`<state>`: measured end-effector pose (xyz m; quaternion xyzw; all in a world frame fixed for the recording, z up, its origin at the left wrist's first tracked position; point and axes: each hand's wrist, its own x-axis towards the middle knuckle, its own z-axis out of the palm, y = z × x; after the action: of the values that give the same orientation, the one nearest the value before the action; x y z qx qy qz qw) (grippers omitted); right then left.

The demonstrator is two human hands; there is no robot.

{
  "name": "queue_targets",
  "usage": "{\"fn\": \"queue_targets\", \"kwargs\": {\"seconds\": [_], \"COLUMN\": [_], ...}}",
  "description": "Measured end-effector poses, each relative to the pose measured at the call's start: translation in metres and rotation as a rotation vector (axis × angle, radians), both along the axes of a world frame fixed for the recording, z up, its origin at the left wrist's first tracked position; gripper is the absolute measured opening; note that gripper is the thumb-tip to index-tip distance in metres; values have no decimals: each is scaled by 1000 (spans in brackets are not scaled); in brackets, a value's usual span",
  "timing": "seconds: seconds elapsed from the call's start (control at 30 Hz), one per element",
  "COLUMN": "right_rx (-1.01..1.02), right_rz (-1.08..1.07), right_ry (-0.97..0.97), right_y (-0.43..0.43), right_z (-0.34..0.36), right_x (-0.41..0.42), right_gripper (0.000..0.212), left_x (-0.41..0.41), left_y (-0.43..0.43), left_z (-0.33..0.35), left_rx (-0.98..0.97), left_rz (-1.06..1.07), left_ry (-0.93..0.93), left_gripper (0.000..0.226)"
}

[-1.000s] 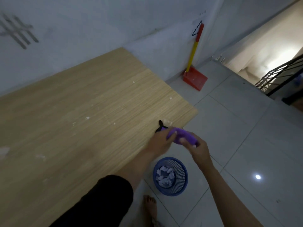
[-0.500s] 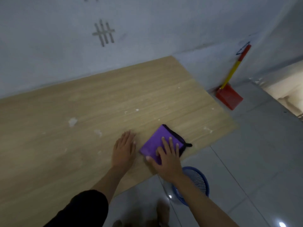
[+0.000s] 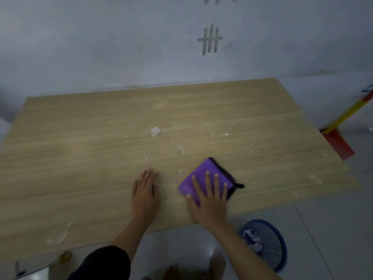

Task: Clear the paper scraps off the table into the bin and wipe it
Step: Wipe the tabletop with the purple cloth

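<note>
A folded purple cloth (image 3: 198, 174) with a black edge lies flat on the wooden table (image 3: 80, 158) near its front edge. My right hand (image 3: 209, 201) presses flat on the cloth, fingers spread. To its left my left hand (image 3: 144, 194) rests palm down on the bare wood, holding nothing. Small white paper scraps remain on the table: one scrap (image 3: 155, 131) near the middle, another scrap (image 3: 181, 149) just beyond the cloth. A blue mesh bin (image 3: 270, 243) with white scraps inside stands on the floor under the table's front right.
A grey wall runs along the table's far edge. A red dustpan (image 3: 337, 145) with a yellow and red handle leans at the right past the table's end. White smears mark the wood at the front left (image 3: 60, 235) and right (image 3: 314, 178). Tiled floor lies below.
The cloth went from being held in both hands above the table's corner to lying flat on the table. My view has swung left; both hands now press flat.
</note>
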<state>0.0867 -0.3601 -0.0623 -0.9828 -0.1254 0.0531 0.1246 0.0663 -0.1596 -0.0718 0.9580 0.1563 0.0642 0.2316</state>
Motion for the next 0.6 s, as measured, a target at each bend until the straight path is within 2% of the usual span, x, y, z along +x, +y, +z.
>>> {"fn": "queue_targets", "kwargs": {"seconds": [0.13,0.23,0.3,0.5,0.6], "right_rx": [-40,-31,-22,-71,-54], "right_rz": [194,324,338,-253,-248], "right_ry": [-20,-48,-26,144,138], "right_y": [64,53,28,-50,-37], "right_z": [1,-6,-7,8,9], "right_x": [-26,-9,11,58,50], "right_gripper": [63,61,63,75,78], "left_x": [-6,-5,-3,16,32], "left_y": [12,16,19,10,-9], "left_z": [-1,-1,0,10,16], "left_rx": [-34,-43,-29,-10,-25], "left_rz": [-27,-62,-99,-159,-244], "left_ry": [-2,11,21,40,66], "left_gripper": [52,52,50,55,52]}}
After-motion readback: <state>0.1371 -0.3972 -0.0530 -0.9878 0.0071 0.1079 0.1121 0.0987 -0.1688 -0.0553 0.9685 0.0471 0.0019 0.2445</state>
